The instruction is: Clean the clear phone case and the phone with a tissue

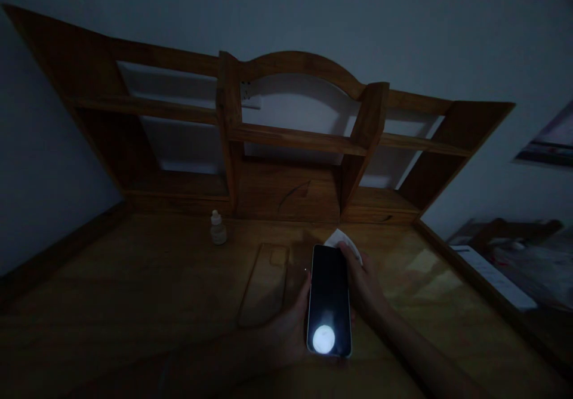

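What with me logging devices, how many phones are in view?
1. The phone is in the left hand, right of the transparent case lying on the desk. Another could be hidden in the dark parts of the shelf unit.

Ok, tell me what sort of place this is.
Probably a dimly lit study corner at home: there's a wooden desktop, an arched shelf hutch and a power outlet behind it.

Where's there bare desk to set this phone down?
The dim desk looks bare left of the bottle and between right hand and right edge. The middle is crowded: clear case, phone, left hand, white sheet.
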Demonstrator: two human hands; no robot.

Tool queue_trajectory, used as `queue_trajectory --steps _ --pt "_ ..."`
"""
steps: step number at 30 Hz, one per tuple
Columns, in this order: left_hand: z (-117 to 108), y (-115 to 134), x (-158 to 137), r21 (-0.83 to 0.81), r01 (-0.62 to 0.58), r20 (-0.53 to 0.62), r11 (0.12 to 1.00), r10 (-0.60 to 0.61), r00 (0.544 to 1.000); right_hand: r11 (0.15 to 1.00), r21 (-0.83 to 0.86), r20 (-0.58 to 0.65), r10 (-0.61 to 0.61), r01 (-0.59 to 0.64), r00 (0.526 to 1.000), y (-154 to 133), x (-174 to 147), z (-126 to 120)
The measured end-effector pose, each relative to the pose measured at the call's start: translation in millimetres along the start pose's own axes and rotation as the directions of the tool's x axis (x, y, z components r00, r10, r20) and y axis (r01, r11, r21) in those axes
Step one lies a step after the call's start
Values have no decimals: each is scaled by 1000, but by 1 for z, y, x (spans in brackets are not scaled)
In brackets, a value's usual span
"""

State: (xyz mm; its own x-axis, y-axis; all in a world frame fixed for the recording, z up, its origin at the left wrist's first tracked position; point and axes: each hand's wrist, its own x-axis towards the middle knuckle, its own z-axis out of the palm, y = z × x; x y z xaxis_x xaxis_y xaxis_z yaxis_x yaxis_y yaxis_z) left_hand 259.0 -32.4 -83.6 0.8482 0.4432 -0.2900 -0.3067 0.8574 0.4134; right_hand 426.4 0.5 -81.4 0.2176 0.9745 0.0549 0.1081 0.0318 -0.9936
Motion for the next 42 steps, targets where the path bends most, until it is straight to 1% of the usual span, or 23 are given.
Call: queue_trajectory --steps 3,5,7,9,13,16,18,22,24,27,30,35,38,42 --pt "2 2 -1 -17 -8 -20 1000 8 1000 985 -140 41 -97 101 994 -8 -3 0" --pt "3 2 -2 -20 -4 -33 1000 3 999 965 -182 69 -179 189 981 -13 -3 1" --pt "2 2 -2 -19 -7 -35 1000 6 999 948 -200 102 -232 248 967 -15 -2 1" --pt "0 1 -2 -15 -19 -6 1000 19 1000 938 -215 126 -248 270 961 -15 -2 1" --pt "-5 -1 -1 -13 -31 46 999 31 998 922 -244 134 -276 301 952 -11 0 -2" --pt "-6 0 0 -12 -19 22 1000 19 1000 912 -259 138 -291 318 947 -11 -1 -2" --pt "-5 1 -1 -18 -1 -3 1000 1 1000 894 -275 165 -319 354 933 -12 -1 -2" --pt "-2 1 -4 -34 -20 23 999 21 1000 815 -328 303 -389 478 870 -14 1 -2" --pt "0 1 -5 -47 -25 23 999 26 999 766 -373 349 -406 523 845 -13 2 -2" --pt "0 0 -3 -59 -34 -2 998 34 999 683 -444 388 -436 580 812 -11 4 -3" --pt "-1 1 0 -72 -22 -17 997 21 1000 591 -491 433 -471 640 768 -9 5 -5" --pt "-7 0 2 -74 -25 24 997 27 999 464 -511 472 -552 724 687 -6 5 -7" --pt "-9 -1 3 -62 -40 51 997 43 998 432 -525 457 -584 734 670 -4 4 -8" --pt "-4 -1 2 -116 -27 52 993 34 998 436 -525 450 -587 731 673 -7 2 -8"
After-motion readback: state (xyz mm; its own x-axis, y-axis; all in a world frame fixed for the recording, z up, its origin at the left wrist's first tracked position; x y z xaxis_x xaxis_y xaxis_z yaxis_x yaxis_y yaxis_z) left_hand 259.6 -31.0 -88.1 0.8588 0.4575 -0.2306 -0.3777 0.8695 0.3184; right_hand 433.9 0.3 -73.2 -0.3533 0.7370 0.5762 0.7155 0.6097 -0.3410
